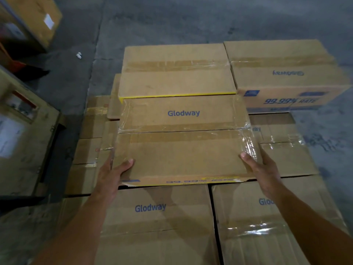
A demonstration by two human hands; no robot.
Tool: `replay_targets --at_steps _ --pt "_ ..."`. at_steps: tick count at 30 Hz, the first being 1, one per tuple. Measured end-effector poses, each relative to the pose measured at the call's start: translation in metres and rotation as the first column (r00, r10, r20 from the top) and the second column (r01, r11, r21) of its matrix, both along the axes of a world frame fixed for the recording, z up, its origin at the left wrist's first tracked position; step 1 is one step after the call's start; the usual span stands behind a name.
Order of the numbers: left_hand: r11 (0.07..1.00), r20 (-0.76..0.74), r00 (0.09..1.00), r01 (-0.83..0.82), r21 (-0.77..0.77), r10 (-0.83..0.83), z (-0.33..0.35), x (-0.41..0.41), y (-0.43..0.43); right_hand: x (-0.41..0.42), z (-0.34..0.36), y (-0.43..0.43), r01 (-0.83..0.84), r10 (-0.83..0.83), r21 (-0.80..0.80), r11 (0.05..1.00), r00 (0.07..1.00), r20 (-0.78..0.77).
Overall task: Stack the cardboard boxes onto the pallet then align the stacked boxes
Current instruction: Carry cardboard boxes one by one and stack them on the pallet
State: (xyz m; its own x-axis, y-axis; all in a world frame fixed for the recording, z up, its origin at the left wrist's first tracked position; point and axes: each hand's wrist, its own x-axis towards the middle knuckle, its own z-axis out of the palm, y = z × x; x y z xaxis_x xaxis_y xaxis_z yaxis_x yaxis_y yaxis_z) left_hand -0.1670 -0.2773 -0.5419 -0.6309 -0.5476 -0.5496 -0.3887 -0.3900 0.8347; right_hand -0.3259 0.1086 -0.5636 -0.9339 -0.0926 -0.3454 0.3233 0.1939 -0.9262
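Above the stack (156, 217), the left hand (112, 175) and right hand (264, 169) grip the near corners of a box (183, 150), thumbs on top, its long axis running left to right.

Plain matt brown cardboard all round, dull and a bit scuffed on the top box (183, 153), same stuff on the near boxes (156, 226) and the far-right box (286, 77), flat blue print here and there, and a yellow printed strip on the back box (175, 81). Glossy clear plastic tape (248, 146) over the seams, crinkly and shiny at the corners, with duller matt brown tape strips (172, 139) underneath. Rough grey concrete floor (172, 22) behind, blotchy and dull, plus what looks like a white paper label (48, 21) on the corner box (36, 10).
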Motion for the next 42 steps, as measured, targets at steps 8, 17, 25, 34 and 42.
replay_targets --at_steps 8,17,25,34,42 --pt "1.000 0.042 0.999 -0.021 0.012 0.020 0.005 0.000 0.005 0.007 0.001 -0.002 -0.010 0.010 -0.007 1.000 1.000 -0.004" --pt "0.998 0.086 0.996 -0.034 -0.052 0.038 0.003 -0.003 0.009 0.001 0.003 -0.005 -0.048 0.048 0.046 0.998 0.999 -0.011" --pt "0.769 0.481 0.873 0.253 -0.588 0.080 0.018 -0.008 0.017 -0.004 0.016 0.000 -0.119 0.124 0.356 0.927 0.992 0.007" --pt "0.493 0.436 0.897 0.411 -0.767 -0.070 0.100 0.043 0.090 0.048 0.109 0.044 -0.040 0.117 0.568 0.822 0.988 -0.099" --pt "0.037 0.285 0.866 0.329 -0.944 -0.410 0.234 0.074 0.206 0.163 0.228 0.140 0.239 0.014 0.633 0.736 0.930 -0.368"
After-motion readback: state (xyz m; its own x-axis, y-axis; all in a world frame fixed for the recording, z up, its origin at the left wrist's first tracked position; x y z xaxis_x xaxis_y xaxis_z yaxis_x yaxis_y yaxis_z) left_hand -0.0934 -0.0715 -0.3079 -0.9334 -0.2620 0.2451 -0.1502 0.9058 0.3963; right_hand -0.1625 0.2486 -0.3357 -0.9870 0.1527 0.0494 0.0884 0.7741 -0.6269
